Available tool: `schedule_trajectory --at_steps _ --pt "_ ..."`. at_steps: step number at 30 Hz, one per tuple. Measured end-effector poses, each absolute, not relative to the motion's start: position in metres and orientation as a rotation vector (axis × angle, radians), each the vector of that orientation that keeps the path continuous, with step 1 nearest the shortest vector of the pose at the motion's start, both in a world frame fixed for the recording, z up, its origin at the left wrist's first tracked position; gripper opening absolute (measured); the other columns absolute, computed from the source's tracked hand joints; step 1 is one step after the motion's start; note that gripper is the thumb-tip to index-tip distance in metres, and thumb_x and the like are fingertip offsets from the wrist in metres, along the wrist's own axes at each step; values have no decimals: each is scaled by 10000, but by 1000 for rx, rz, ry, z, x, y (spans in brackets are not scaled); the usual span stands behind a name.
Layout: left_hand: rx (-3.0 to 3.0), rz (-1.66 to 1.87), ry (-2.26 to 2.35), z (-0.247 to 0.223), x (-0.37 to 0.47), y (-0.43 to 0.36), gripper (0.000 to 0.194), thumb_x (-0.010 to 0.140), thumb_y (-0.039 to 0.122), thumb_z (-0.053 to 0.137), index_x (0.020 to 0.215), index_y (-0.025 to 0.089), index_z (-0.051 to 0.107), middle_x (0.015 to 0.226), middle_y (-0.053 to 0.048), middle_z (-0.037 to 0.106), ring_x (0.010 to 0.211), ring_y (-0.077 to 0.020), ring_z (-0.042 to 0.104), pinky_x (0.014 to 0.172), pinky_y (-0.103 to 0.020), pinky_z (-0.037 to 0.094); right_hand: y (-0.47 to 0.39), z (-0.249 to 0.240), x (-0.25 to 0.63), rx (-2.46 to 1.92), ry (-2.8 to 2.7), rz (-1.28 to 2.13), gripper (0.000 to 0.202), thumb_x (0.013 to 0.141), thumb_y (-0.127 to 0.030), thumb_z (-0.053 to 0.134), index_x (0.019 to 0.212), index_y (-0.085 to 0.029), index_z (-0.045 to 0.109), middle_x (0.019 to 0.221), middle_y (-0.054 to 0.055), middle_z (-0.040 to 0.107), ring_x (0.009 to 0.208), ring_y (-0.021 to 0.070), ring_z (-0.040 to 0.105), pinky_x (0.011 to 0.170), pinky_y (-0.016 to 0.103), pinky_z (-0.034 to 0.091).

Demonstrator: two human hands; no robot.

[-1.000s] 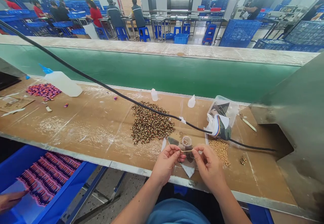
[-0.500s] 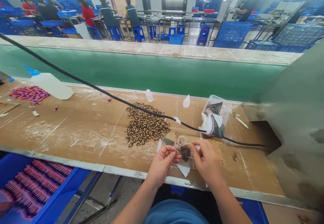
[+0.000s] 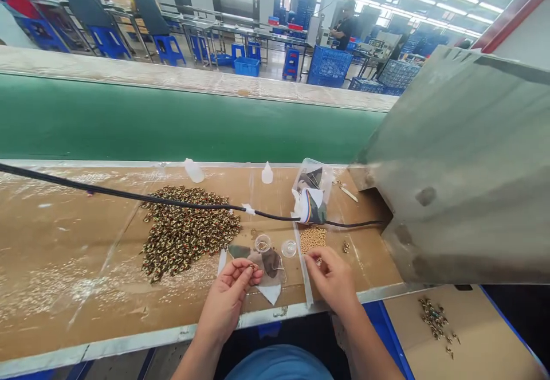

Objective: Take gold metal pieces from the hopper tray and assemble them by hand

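Observation:
My left hand point(image 3: 232, 291) is closed in a pinch on a small dark-and-gold piece point(image 3: 252, 266), mostly covered by the fingertips. It is above a camouflage cloth scrap point(image 3: 271, 262) near the table's front edge. My right hand point(image 3: 330, 279) is at the near side of a patch of small tan beads point(image 3: 313, 239), thumb and fingers drawn together. What lies between those fingertips is too small to make out. A small clear cup point(image 3: 262, 243) sits by the cloth, and a clear round dish point(image 3: 289, 248) lies between the hands. A large heap of dark-and-gold pieces point(image 3: 189, 228) spreads to the left.
A black cable point(image 3: 206, 204) crosses above the table. Two white bottles point(image 3: 267, 173) stand near the green belt point(image 3: 193, 122). A clear box point(image 3: 327, 182) holds cloth. The big metal housing point(image 3: 455, 179) blocks the right side. More pieces point(image 3: 433, 318) lie on cardboard there.
My view has turned to the right. My right hand has moved away from the clear cup, rightward to the tan beads. The left hand keeps its pinch over the cloth.

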State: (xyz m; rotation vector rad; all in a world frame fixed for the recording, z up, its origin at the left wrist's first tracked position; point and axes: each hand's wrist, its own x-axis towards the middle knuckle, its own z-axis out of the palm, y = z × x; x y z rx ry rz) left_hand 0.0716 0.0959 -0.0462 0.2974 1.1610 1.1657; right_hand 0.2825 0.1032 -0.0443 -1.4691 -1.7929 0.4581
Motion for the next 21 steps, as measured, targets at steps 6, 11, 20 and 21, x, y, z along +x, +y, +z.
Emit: schedule_trajectory --at_steps 6,11,20,21 --pt "322 1159 1172 -45 73 96 519 395 377 870 746 122 584 704 -24 640 673 -126 623 675 -210 501 90 -62 340 -1830 -1661 429 372 846 -476 452 713 -175 624 685 44 603 522 141 518 504 247 397" --pt "320 1168 1185 -45 74 94 522 392 376 870 747 121 586 722 -30 641 679 -125 617 668 -204 500 85 -74 343 -1845 -1690 457 409 852 -498 407 746 -178 639 731 60 619 540 148 535 524 257 410" --pt "350 1101 1144 -46 84 85 494 448 378 856 767 120 583 729 -27 629 661 -119 609 639 -200 483 88 -77 332 -1803 -1758 348 415 900 -469 356 744 -187 618 746 55 614 608 160 585 540 262 417" --pt "359 1094 1134 -47 86 85 486 463 381 851 771 120 582 731 -28 628 658 -117 608 641 -203 483 88 -77 330 -1787 -1766 338 405 904 -454 357 744 -185 615 745 53 613 607 157 587 541 259 416"
